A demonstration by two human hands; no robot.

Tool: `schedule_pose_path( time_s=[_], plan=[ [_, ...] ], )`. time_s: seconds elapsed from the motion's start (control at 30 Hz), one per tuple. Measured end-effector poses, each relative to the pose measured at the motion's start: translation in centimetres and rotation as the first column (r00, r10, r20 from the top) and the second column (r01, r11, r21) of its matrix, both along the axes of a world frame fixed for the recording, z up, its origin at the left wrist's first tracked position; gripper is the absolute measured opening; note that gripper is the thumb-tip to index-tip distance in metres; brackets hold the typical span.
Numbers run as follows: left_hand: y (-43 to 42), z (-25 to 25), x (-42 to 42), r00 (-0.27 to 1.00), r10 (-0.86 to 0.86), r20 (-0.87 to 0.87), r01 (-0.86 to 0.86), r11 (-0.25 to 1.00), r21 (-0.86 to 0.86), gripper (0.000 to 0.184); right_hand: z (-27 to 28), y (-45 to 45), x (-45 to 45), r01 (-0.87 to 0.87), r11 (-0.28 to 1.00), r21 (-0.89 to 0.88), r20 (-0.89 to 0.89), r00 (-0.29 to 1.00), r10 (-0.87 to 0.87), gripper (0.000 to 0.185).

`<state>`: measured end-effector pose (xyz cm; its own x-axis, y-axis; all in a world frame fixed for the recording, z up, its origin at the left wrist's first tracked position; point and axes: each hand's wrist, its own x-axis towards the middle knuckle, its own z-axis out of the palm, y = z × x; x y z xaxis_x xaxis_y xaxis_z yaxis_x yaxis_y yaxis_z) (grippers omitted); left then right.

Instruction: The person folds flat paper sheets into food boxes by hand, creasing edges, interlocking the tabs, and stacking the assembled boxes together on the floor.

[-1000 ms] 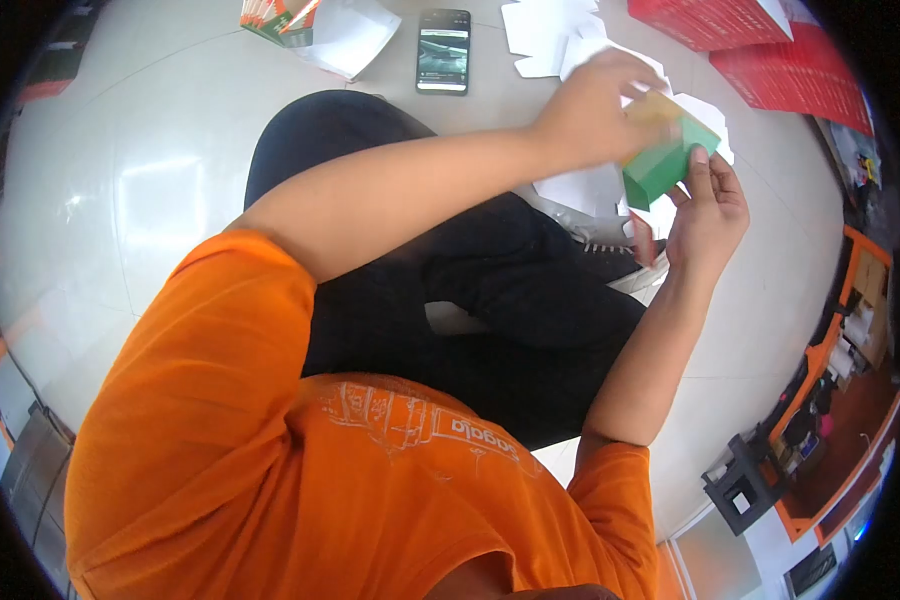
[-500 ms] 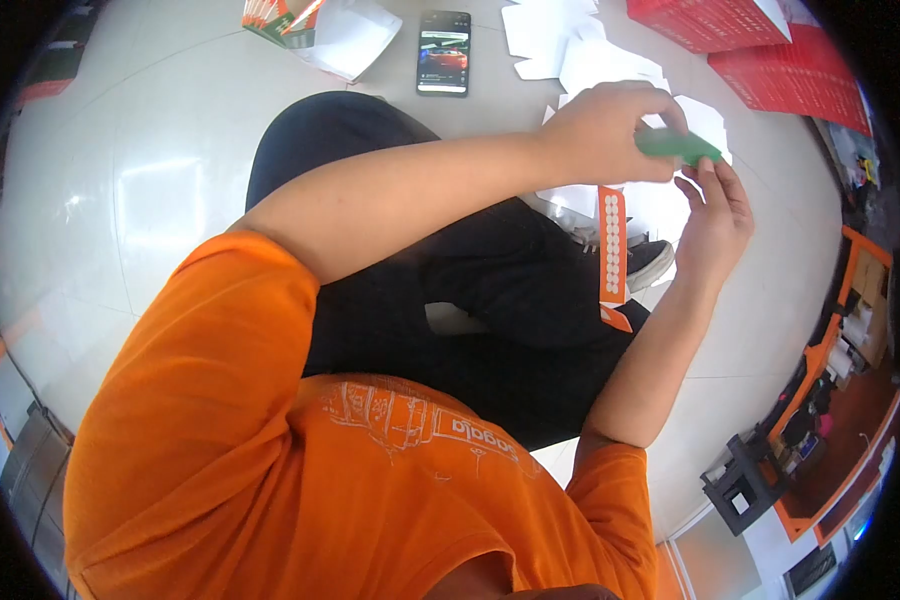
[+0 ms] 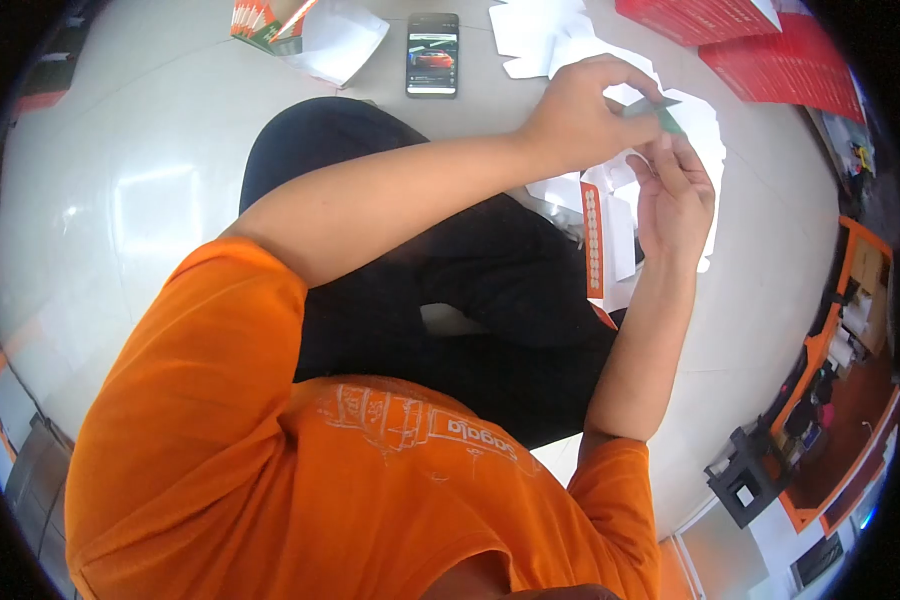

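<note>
Green card flap (image 3: 672, 122), upper right of frame: we pinch it in our left hand (image 3: 575, 115), while our right hand (image 3: 678, 205) has fingers bunched narrow at its lower edge, can't tell if gripping. A light pinch near the edge should avoid denting thin card. Orange dotted strip (image 3: 593, 240) is just below, near the right hand, so we'd best mind snagging it.

Green piece (image 3: 671, 122); white-dotted orange strip (image 3: 593, 240)
</note>
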<state>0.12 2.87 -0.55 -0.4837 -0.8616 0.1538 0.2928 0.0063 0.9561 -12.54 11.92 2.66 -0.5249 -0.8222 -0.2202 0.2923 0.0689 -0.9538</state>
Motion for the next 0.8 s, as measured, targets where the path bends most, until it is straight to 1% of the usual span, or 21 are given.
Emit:
schedule_pose_path(
  time_s=[0.1, 0.2, 0.3, 0.4, 0.6, 0.7, 0.8],
  plan=[
    [0.1, -0.1, 0.1, 0.999, -0.032, 0.02, 0.03, 0.997, 0.064, 0.022, -0.4, -0.2, 0.0, -0.044, 0.999, -0.028, 0.033, 0.998, 0.044, 0.027],
    [-0.4, 0.1, 0.0, 0.998, 0.051, 0.035, -0.05, 0.998, -0.024, 0.026, -0.1, 0.0, 0.3, -0.024, 0.998, -0.05, 0.028, 0.999, 0.025, 0.027],
    [-0.6, 0.3, 0.3, 0.997, 0.048, 0.053, -0.048, 0.999, 0.013, 0.028, 0.2, 0.0, 0.7, 0.041, 0.998, -0.052, -0.065, 0.997, -0.044, 0.026],
    [-0.5, 0.2, 0.1, 0.994, -0.06, -0.09, 0.078, 0.974, 0.213, 0.027, 0.2, -0.1, 1.1, 0.052, 0.998, -0.04, -0.121, 0.991, -0.056, 0.026],
    [-0.8, 0.2, 0.2, 0.998, -0.047, 0.038, 0.043, 0.992, 0.12, 0.026, 0.0, -0.3, 1.3, 0.089, 0.995, -0.045, -0.107, 0.99, -0.093, 0.025],
    [-1.0, -0.1, 0.3, 0.998, -0.027, 0.06, 0.029, 0.999, -0.024, 0.025, -0.2, -0.3, 1.2, 0.104, 0.991, -0.08, -0.11, 0.988, -0.113, 0.025],
    [-1.2, -0.2, 0.2, 0.999, -0.01, 0.044, 0.012, 0.998, -0.061, 0.025, 0.2, -0.4, 1.5, 0.124, 0.991, -0.044, -0.129, 0.983, -0.129, 0.027]
  ],
)
